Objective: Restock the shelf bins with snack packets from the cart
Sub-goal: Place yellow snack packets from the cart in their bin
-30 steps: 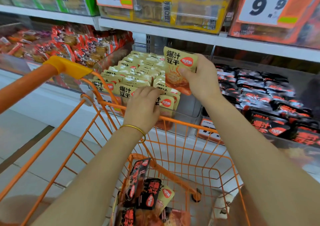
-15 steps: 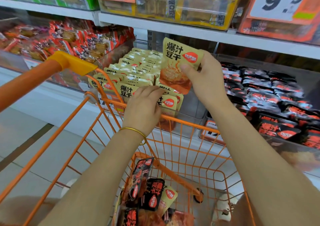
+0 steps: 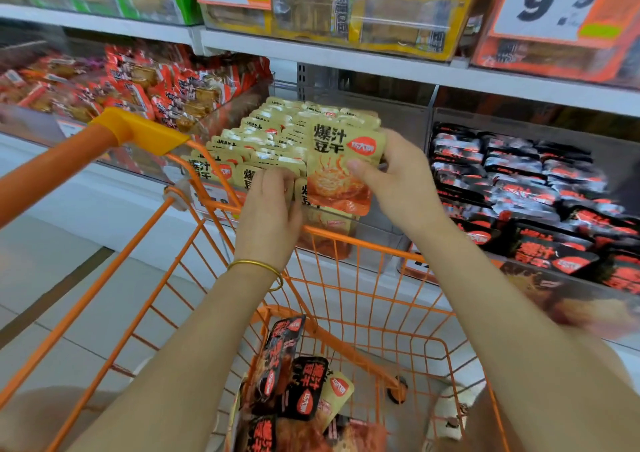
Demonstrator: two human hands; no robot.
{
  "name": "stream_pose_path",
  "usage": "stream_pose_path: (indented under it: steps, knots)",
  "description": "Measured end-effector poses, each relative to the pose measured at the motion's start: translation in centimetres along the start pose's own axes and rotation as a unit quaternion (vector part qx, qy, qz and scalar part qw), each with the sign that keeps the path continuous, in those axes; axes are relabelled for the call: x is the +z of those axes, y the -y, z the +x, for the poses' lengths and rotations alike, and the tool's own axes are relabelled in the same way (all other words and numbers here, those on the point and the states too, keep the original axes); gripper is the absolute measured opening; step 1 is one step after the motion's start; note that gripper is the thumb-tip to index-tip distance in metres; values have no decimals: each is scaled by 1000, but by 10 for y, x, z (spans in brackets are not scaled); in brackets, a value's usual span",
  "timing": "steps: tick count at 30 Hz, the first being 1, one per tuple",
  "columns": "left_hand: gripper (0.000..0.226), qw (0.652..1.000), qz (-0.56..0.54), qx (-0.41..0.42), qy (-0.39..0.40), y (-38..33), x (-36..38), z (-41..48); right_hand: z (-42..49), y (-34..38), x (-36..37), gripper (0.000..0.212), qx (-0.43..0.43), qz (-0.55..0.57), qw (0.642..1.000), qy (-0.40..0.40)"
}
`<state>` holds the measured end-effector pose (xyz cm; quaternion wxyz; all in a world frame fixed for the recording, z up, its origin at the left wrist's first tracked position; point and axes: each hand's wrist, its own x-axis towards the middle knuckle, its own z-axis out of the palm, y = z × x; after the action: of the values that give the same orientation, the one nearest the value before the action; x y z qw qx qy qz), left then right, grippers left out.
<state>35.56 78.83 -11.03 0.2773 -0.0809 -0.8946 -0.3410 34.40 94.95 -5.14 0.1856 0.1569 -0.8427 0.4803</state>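
Observation:
My right hand [image 3: 401,181] pinches a yellow snack packet [image 3: 341,167] upright at the front of the middle shelf bin [image 3: 394,230], which holds rows of the same yellow packets [image 3: 273,136]. My left hand [image 3: 272,212] reaches over the cart rim and its fingers press on the front row of yellow packets, just left of the held one. The orange wire cart [image 3: 363,278] stands below both arms. At its bottom lie black packets [image 3: 301,389] and one yellow packet [image 3: 337,392].
A bin of red packets [image 3: 152,84] sits to the left and a bin of black packets [image 3: 526,188] to the right. The upper shelf [image 3: 346,56] carries bagged goods and 9.9 price cards [image 3: 550,1]. The cart handle [image 3: 86,150] crosses the left side.
My right hand has lowered the yellow packet from above the rows down to the bin's front. My left hand has stayed on the front row.

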Motion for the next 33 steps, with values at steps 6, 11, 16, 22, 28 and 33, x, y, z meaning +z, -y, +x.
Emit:
stream_pose_path:
  steps: [6, 11, 16, 22, 28, 33]
  knots:
    - [57, 995, -85, -36, 29, 0, 1, -1, -15, -14, 22, 26, 4, -81, 997, 9]
    - [62, 997, -74, 12, 18, -6, -1, 0, -16, -17, 25, 34, 49, -158, 986, 32]
    - [56, 999, -34, 36, 5, -3, 0, 2, -19, -7, 15, 28, -7, -279, 960, -30]
    - [39, 994, 89, 58, -16, 12, 8, -1, -20, -11, 27, 24, 41, -325, 943, 58]
    - [44, 992, 105, 70, -12, 10, 1, -2, -26, -9, 26, 26, 51, -349, 934, 61]
    - [34, 989, 108, 96, 10, -13, -21, -19, -70, 1, 11, 20, -157, -327, 930, -60]
